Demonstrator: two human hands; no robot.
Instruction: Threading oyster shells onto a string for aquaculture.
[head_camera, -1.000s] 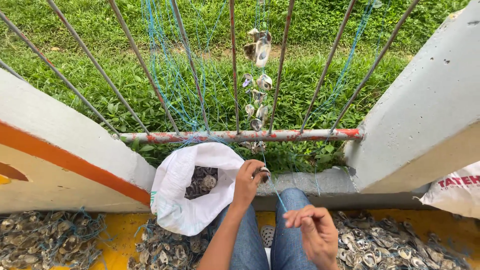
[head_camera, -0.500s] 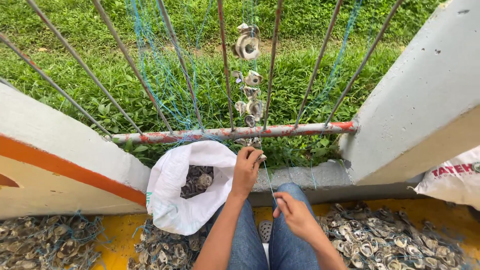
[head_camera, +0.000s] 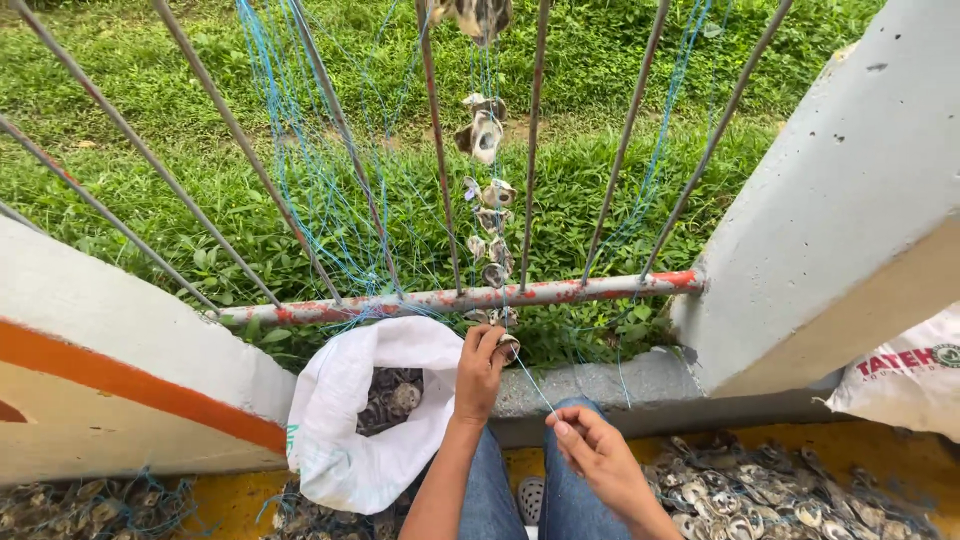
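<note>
- A heap of grey oyster shells (head_camera: 80, 505) is lying on the yellow floor (head_camera: 225, 495) well to the left of both hands, tangled with blue twine.
- A white sack (head_camera: 340, 440) is sitting open just left of the left hand, its mouth showing more shells (head_camera: 392, 395) inside; its rim is nearly touching the left wrist.
- The left hand (head_camera: 480, 365) is reaching up and forward, its fingers closing together on a single oyster shell (head_camera: 508, 347) that is pinched between thumb and fingertips just under the rusty red-flecked rail (head_camera: 460, 298).
- Directly above that grip, a string of shells (head_camera: 487, 190) is hanging down along a thin blue line (head_camera: 530, 380), running between the upright metal bars (head_camera: 438, 150) with grass (head_camera: 600, 90) behind.
- The same line is stretching taut from the left grip, down and to the right, to the right hand.
- The right hand (head_camera: 595, 455) is sitting lower and nearer the body, with thumb and forefinger pressing together on the line; the other fingers are curling loosely.
- Below and between the two hands, blue-jeaned knees (head_camera: 520, 480) are showing.
- More loose blue twine (head_camera: 300, 150) is hanging over the bars up and left of the left hand.
- To the right of the right hand, a spread of shells (head_camera: 780, 495) is covering the floor.
- A grey concrete post (head_camera: 840, 210) is rising well right of both hands, and a white printed bag (head_camera: 900, 375) is leaning at its foot.
</note>
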